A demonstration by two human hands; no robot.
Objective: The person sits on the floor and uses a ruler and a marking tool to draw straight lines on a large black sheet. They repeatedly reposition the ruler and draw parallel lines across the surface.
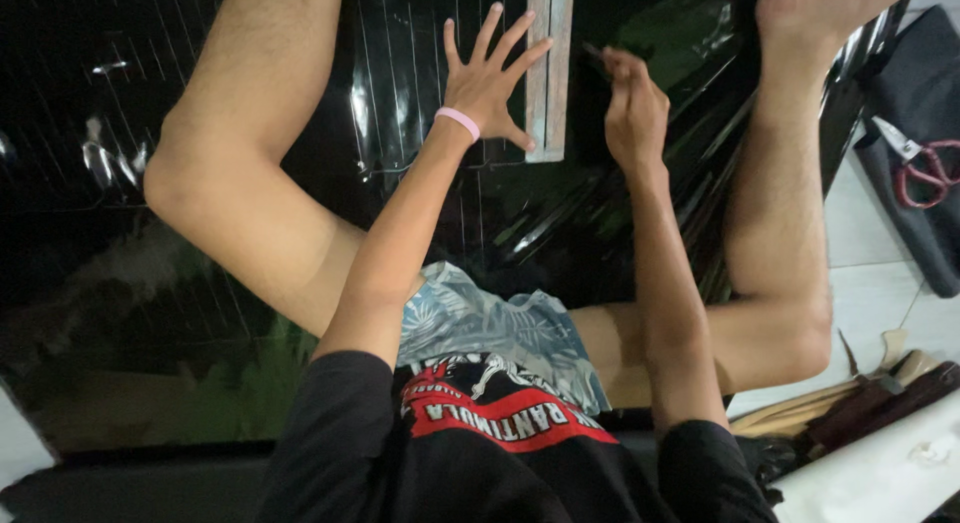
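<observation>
While the person sits on the floor with legs spread, a large black glossy sheet point(250, 283) lies flat under them, thin pale lines running across it. The left hand point(487, 78) lies open, fingers spread, pressing down on the sheet just beside a long pale straightedge point(549, 73) that runs from the sheet's far edge toward the body; the thumb touches the straightedge's near end. A pink wristband point(458, 122) circles that wrist. The right hand point(632, 108) is on the other side of the straightedge, its grip closed around a small dark tool point(596, 56) whose tip points at the sheet near the straightedge; what kind of tool cannot be told. Both bare legs rest on the sheet and flank the hands. Beyond the sheet's right edge, red-handled scissors point(920, 163) lie on a dark cloth point(920, 233), and near the right knee wooden-handled tools point(870, 393) lie on the tiled floor point(870, 283).
</observation>
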